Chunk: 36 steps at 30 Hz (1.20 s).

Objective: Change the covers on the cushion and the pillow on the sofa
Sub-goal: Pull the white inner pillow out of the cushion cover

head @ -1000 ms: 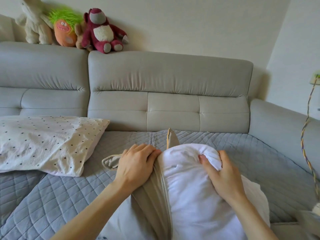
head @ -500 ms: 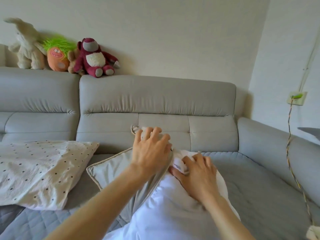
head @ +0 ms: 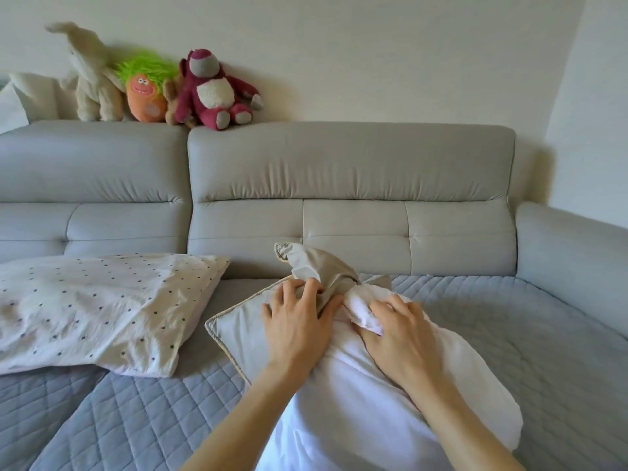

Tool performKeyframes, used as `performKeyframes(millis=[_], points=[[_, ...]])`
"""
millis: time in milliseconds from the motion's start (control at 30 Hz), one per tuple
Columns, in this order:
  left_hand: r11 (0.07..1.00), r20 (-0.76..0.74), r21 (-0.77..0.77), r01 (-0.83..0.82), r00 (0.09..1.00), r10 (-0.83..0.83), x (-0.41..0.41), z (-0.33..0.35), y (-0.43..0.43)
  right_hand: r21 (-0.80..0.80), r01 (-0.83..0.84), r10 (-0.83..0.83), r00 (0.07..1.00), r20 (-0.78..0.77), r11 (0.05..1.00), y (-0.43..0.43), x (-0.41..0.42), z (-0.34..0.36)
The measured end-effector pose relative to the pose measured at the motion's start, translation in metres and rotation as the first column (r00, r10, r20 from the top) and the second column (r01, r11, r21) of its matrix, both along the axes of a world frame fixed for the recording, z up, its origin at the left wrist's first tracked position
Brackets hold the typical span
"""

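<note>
The fingers point(head: 289, 295) of the left hand point(head: 295, 322) are curling round a bunched fold of the cover point(head: 321, 265). Those point(head: 394, 303) of the right hand point(head: 399, 331) are pinching a corner of the insert point(head: 360, 402). Both pieces are lying on the sofa point(head: 339, 171), just right of the pillow point(head: 102, 300), with most of the insert showing bare. A corner is probably being worked at the cover's opening, in or out I cannot tell. The next move calls for anchoring the cover while shifting the insert.

The white insert point(head: 373, 409) runs off the bottom edge.
</note>
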<state>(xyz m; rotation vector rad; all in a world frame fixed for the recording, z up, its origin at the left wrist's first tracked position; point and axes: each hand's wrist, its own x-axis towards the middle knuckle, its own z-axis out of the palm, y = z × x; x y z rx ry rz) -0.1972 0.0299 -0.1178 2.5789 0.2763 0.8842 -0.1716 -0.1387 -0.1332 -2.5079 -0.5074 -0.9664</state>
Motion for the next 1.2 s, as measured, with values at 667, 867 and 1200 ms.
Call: performKeyframes(millis=[667, 867, 1200], points=[[0.919, 0.024, -0.38, 0.103, 0.995, -0.101, 0.004, 0.005, 0.069, 0.431, 0.08, 0.024, 0.973, -0.23, 0.899, -0.101, -0.019, 0.01], [0.879, 0.219, -0.426, 0.213, 0.967, -0.128, -0.004, 0.01, 0.031, 0.43, 0.185, -0.108, 0.974, -0.197, 0.884, -0.071, -0.052, 0.057], [0.951, 0.325, -0.235, 0.201, 0.938, -0.119, -0.011, 0.008, 0.015, -0.076, 0.069, -0.098, 0.863, -0.496, 0.995, -0.02, -0.033, 0.072]])
